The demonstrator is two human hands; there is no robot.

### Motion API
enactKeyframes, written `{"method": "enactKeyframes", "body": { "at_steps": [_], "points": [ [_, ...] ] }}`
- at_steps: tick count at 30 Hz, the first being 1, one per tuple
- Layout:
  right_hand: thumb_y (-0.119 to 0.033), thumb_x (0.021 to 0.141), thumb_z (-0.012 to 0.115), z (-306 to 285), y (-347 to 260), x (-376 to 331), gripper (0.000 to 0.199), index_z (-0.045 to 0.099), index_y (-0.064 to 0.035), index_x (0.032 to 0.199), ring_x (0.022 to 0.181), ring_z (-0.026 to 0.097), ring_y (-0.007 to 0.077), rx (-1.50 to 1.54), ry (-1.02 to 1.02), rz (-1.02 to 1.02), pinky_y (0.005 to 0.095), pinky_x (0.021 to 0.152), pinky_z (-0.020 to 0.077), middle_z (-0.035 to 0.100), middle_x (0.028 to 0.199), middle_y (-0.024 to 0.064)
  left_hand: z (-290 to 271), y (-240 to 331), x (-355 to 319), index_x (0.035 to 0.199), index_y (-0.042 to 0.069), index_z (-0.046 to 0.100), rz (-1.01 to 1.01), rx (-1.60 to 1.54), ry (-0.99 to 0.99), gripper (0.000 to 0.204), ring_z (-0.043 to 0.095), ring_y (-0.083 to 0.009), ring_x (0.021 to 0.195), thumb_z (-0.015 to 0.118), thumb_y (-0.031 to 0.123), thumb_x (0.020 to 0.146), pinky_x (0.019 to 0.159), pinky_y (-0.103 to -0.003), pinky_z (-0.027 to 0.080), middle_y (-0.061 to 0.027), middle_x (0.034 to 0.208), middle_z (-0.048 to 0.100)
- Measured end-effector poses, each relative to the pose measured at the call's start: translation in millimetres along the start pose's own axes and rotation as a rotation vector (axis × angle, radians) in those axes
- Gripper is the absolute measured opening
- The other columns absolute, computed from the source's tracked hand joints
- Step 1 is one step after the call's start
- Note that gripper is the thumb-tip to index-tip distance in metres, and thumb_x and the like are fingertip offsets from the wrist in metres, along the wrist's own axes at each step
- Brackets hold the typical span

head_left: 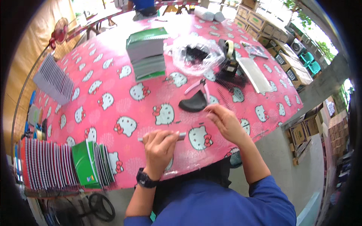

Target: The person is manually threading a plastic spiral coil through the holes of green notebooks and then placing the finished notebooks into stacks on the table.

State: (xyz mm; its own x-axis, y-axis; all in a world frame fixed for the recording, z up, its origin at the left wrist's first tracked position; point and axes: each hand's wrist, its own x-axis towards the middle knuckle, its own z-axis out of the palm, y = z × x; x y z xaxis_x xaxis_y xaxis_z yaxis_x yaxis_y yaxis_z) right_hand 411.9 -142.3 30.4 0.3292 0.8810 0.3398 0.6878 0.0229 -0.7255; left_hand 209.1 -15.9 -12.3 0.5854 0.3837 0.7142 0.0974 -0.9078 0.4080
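Observation:
My left hand point(160, 145), with a black watch on its wrist, is closed round a slim silver-grey bar-like thing point(182, 136) just above the table's near edge. Its two ends stick out on either side of the fingers; its exact kind is unclear. My right hand point(227, 123) has thumb and forefinger pinched together beside a black curved pouch-like thing point(194, 103). Whatever it holds, if anything, is too small to make out. Pink-handled cutting pliers point(206, 90) lie against that black thing. A thin dark spiral coil point(224, 98) lies right of the pliers.
Green-covered notebooks point(147, 52) are stacked mid-table; more notebooks point(49, 164) stand in a row at near left, others point(54, 81) at far left. A plastic bag point(196, 56), black coils point(230, 81) and a tape dispenser point(229, 62) lie at far right. Cartons point(292, 69) stand beyond.

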Motion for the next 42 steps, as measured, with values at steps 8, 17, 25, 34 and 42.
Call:
{"method": "enactKeyframes", "body": {
  "at_steps": [8,17,25,34,42],
  "points": [
    [-0.009,0.084,0.064,27.5,-6.8,-11.4,0.023,0.066,-0.0046,0.106,0.077,0.062,0.0238,0.1,-0.146,0.015,0.034,0.069,0.0487,0.06,0.082,0.0108,4.0,0.2,3.6,0.09,0.014,0.07,-0.075,0.037,-0.117,0.019,0.054,-0.0185,0.078,0.074,0.017,0.072,0.074,-0.034,0.034,0.0004,0.081,0.061],
    [-0.009,0.086,0.063,36.0,9.3,-10.6,0.013,0.066,-0.0007,0.096,0.072,0.062,0.019,0.181,-0.163,-0.077,0.0306,0.065,0.0488,0.063,0.077,0.0092,4.2,1.1,4.0,0.088,0.015,0.071,-0.05,0.04,-0.12,0.015,0.051,-0.0178,0.076,0.072,0.017,0.073,0.073,-0.034,0.033,0.0016,0.079,0.058],
    [-0.014,0.086,0.06,21.4,-16.4,1.4,0.023,0.058,-0.0005,0.105,0.075,0.061,0.027,0.211,-0.471,0.25,0.0342,0.068,0.048,0.062,0.08,0.0153,1.3,2.4,3.2,0.091,0.015,0.071,-0.045,0.052,-0.157,0.018,0.052,-0.0188,0.078,0.071,0.014,0.073,0.075,-0.034,0.033,0.0014,0.081,0.059],
    [-0.01,0.083,0.068,23.9,-6.5,-5.3,0.028,0.055,-0.0027,0.106,0.069,0.053,0.0124,0.142,-0.25,-0.133,0.0284,0.059,0.0439,0.056,0.077,0.0067,8.1,12.2,7.6,0.095,0.011,0.064,-0.038,-0.043,-0.195,0.026,0.057,-0.0224,0.085,0.073,0.02,0.072,0.077,-0.036,0.038,-0.0025,0.088,0.063],
    [-0.043,0.077,0.071,23.3,42.5,22.9,0.066,0.048,-0.0045,0.126,0.113,0.048,0.0331,-0.251,-0.05,-0.099,0.0443,0.093,0.0391,0.056,0.119,0.0173,-6.2,14.5,8.5,0.091,0.009,0.065,-0.008,-0.053,-0.345,0.019,0.058,-0.0241,0.084,0.068,0.023,0.079,0.076,-0.037,0.041,-0.0052,0.087,0.063]
  ]
}}
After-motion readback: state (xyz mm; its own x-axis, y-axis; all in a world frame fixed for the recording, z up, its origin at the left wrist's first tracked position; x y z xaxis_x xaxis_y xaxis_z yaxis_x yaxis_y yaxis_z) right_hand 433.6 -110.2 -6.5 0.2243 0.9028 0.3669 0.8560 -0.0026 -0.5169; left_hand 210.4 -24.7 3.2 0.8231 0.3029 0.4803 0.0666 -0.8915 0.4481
